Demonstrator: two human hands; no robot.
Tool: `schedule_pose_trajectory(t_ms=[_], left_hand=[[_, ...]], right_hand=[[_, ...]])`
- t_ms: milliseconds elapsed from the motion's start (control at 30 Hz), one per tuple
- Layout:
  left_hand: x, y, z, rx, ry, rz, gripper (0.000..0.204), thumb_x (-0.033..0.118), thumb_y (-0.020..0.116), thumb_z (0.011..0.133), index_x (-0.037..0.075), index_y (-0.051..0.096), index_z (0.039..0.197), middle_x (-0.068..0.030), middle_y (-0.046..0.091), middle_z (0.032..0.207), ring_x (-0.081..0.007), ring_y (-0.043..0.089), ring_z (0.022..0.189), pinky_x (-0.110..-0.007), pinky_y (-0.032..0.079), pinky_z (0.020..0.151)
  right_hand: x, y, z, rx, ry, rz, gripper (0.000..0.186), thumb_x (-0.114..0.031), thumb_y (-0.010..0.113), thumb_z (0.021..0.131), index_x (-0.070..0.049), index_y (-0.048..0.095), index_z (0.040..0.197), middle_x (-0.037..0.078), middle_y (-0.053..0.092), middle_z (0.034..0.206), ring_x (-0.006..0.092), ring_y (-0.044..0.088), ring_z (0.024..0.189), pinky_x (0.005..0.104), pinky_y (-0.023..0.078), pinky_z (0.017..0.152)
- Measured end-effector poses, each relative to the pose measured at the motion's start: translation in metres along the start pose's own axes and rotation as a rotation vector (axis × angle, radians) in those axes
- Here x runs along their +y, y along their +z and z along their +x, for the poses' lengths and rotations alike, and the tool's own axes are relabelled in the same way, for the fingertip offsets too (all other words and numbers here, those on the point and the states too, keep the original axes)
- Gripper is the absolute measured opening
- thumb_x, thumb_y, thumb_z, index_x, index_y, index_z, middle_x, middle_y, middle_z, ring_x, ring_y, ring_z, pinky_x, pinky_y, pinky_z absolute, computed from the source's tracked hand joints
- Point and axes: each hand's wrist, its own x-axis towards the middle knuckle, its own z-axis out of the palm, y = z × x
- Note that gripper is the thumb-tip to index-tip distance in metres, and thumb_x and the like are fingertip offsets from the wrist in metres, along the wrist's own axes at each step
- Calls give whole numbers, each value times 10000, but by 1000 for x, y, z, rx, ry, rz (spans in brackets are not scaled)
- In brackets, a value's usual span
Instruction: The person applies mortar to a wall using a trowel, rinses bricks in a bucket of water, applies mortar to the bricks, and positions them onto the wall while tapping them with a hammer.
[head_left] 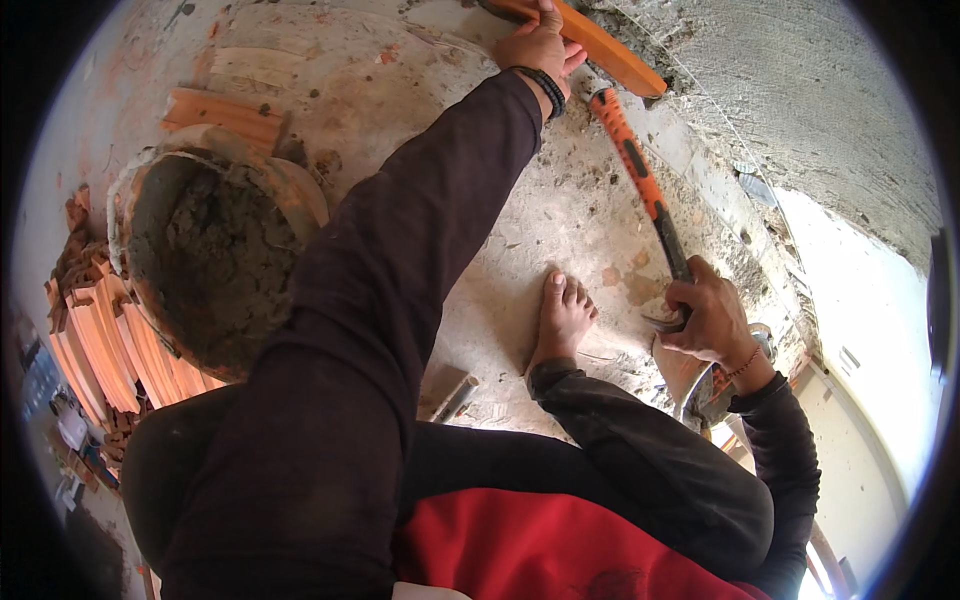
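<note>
At the far edge, my left hand (540,48) holds a long orange clay brick (605,48), its thumb on top and its other fingers along the near side. This brick lies beside the rough grey mortar surface. My right hand (712,318) is closed round the head end of a hammer (640,170). The hammer's orange and black grip points away from me, its end a little short of the brick. Part of the metal head shows beside my fingers.
Left of my sleeve stands a bucket (120,225) of wet grey mortar (225,255). Orange clay bricks (95,340) are stacked beyond it; another piece (225,118) lies behind. A taut string (715,95) runs along the mortar edge. A short tube (457,398) lies near my bare foot (563,318).
</note>
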Motion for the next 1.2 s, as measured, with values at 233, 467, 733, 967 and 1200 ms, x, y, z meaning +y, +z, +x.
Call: schedule_pose_trajectory(t_ms=[233,467,733,967,1200], left_hand=[[-10,0,-15,-9,160,-21,651,447,566,982,30,385,1449,-170,524,1292,-270,639,1057,-372,568,898],[-31,-14,-22,-77,187,-151,561,361,419,1059,102,250,1527,-143,404,1492,-273,559,1227,-371,493,1018],[-108,-12,14,-53,779,630,634,101,471,1025,49,144,1566,-76,553,1266,-169,626,995,-266,498,879],[-97,-18,12,-379,360,-30,690,35,454,1011,76,62,1577,-11,440,1200,-159,602,1042,-241,487,786],[-101,-29,23,-264,569,617,674,28,449,992,125,111,1567,-14,472,1220,-187,584,1164,-277,503,801]], right_hand=[[1,6,-5,87,-19,36,341,-158,834,488,-107,590,721,122,478,849,331,558,693,416,451,588],[-21,-15,-1,100,-74,67,376,-213,872,491,-123,616,751,102,480,863,311,567,677,404,473,592],[-56,-59,53,-15,-319,49,389,-231,863,515,-119,625,803,119,526,895,330,600,710,414,479,615],[-56,-72,80,-11,-274,4,352,-250,850,546,-96,619,762,119,526,851,316,591,706,405,472,623],[-57,-73,77,-61,-316,34,368,-246,862,532,-100,628,776,113,520,840,322,589,718,411,470,639]])
